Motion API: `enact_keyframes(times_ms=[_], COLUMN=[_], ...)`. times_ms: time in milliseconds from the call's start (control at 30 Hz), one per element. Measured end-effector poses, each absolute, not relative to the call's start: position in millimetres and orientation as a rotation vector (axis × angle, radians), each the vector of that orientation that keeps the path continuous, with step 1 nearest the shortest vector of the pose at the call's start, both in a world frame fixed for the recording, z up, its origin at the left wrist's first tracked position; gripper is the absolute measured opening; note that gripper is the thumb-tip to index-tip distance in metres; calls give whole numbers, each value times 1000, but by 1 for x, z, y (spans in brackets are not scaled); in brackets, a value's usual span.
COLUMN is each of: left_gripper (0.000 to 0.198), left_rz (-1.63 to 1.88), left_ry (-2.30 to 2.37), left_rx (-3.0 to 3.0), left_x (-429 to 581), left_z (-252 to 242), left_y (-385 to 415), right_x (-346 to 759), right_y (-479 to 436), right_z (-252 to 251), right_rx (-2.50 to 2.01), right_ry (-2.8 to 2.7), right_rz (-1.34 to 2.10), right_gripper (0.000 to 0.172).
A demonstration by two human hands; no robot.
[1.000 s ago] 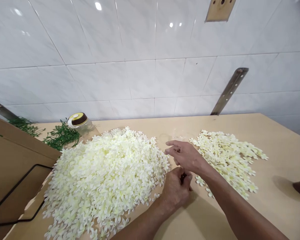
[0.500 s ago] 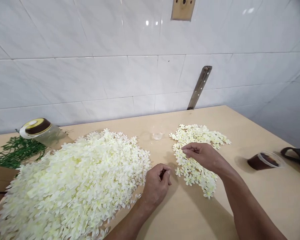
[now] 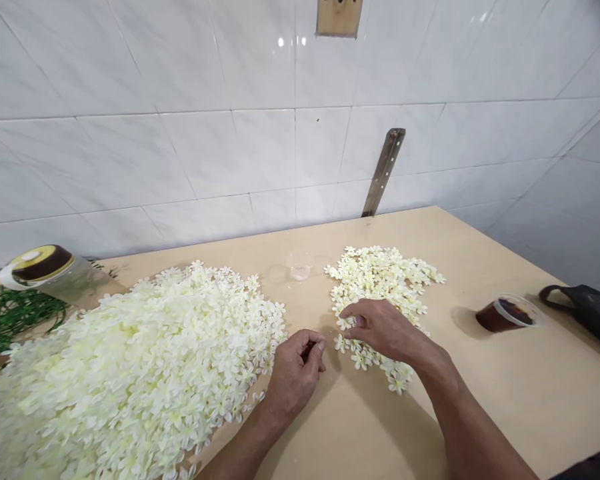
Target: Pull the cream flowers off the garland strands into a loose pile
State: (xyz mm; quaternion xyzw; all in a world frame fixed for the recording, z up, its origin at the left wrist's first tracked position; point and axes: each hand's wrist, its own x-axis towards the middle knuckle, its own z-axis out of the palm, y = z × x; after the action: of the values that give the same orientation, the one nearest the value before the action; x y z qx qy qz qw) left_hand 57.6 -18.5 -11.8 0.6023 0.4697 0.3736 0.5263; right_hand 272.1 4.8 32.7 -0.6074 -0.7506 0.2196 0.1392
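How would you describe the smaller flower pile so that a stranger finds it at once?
On the tan table below the tiled wall, the smaller pile lies right of the clear cup, under the right hand. It is flat and thin; the left pile is a tall heap.

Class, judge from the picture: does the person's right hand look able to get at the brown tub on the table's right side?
Probably yes. The right hand rests on the small flower pile, and only bare table lies between it and the brown tub.
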Motion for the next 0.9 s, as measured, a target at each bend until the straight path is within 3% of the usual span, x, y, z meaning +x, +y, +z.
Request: enact_keyframes(times_ms=[233,733,900], left_gripper=[22,25,25], left_rz=[886,867,900], left_ry=[1133,1141,1145], left_rx=[1447,1467,1445], left_x=[57,55,56], left_z=[-14,-16,-15], left_y=[-19,-19,-20], right_x=[269,252,251], right_y=[10,-2,-4], right_z=[30,36,39], right_rx=[-1855,-1778,-1725], right_ry=[-2107,-2357,-2247], right_rz=[507,657,729], right_gripper=[20,6,9])
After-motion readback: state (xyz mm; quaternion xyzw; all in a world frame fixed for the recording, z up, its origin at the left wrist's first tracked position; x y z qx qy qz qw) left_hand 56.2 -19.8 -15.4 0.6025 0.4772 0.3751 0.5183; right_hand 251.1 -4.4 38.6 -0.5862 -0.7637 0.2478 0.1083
